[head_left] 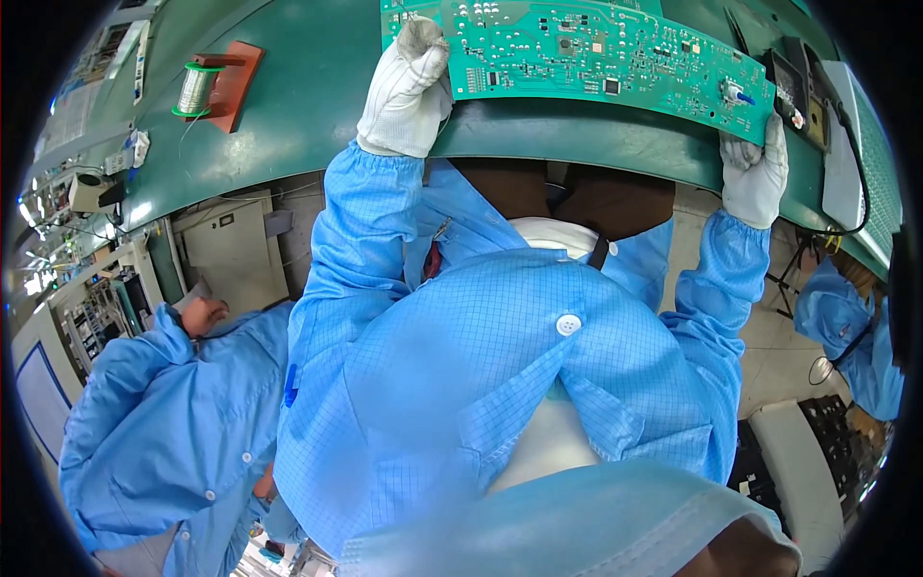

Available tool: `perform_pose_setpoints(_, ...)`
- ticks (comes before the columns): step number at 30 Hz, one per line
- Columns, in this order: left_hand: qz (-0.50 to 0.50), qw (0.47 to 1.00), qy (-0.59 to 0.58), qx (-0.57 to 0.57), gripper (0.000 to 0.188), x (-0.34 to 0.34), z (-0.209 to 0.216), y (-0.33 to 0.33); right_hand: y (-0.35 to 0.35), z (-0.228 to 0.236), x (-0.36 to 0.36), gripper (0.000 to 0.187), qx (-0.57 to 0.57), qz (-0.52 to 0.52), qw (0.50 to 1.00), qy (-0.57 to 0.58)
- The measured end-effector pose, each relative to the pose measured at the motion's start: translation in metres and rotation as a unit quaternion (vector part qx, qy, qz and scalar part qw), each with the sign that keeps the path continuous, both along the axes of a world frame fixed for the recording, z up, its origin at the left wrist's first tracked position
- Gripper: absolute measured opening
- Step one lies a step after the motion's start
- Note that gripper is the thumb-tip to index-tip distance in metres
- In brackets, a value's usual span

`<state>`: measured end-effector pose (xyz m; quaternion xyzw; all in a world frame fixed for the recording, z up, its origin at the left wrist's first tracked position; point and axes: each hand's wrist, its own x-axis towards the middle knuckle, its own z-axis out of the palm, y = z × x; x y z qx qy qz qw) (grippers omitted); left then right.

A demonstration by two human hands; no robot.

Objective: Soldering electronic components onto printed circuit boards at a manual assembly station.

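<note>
A long green circuit board (596, 60) with many small components spans the space between my two white-gloved hands at the bench's near edge. My left hand (409, 91) is closed on its left end, fingers curled. At the lower right corner, my right hand (757, 175) grips the board with the thumb up along its edge. A small blue-and-white part (738, 93) stands on the board close to that corner. More green board shows behind its upper edge; I cannot tell whether it is a separate one.
A spool of solder wire (198, 89) sits on a reddish-brown stand (236, 87) on the green bench (308, 96). Dark trays (793, 82) and a cable (859, 163) lie right of the board. A person in a blue coat (183, 423) is close on my left; another blue sleeve (835, 308) shows at right.
</note>
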<state>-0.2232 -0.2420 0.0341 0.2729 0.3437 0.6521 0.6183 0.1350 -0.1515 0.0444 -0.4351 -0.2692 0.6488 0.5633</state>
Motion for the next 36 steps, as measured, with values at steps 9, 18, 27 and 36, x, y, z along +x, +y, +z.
perform_pose_setpoints(9,-0.010,0.999,-0.001,0.031,0.040,-0.061,0.022,-0.002,-0.004,0.023,-0.058,0.031,0.032,0.013,0.999,0.005)
perform_pose_setpoints(18,-0.013,1.000,0.013,0.008,0.036,-0.085,0.030,-0.016,-0.013,0.023,-0.072,0.031,0.053,0.047,0.997,0.036)
perform_pose_setpoints(27,-0.012,1.000,0.022,0.016,0.024,-0.111,0.026,-0.013,-0.013,0.018,-0.101,0.029,0.044,0.020,0.998,0.029)
perform_pose_setpoints(36,-0.018,0.999,-0.003,0.035,0.018,-0.165,0.001,0.000,0.008,-0.041,-0.114,0.021,0.071,0.088,0.988,0.105)
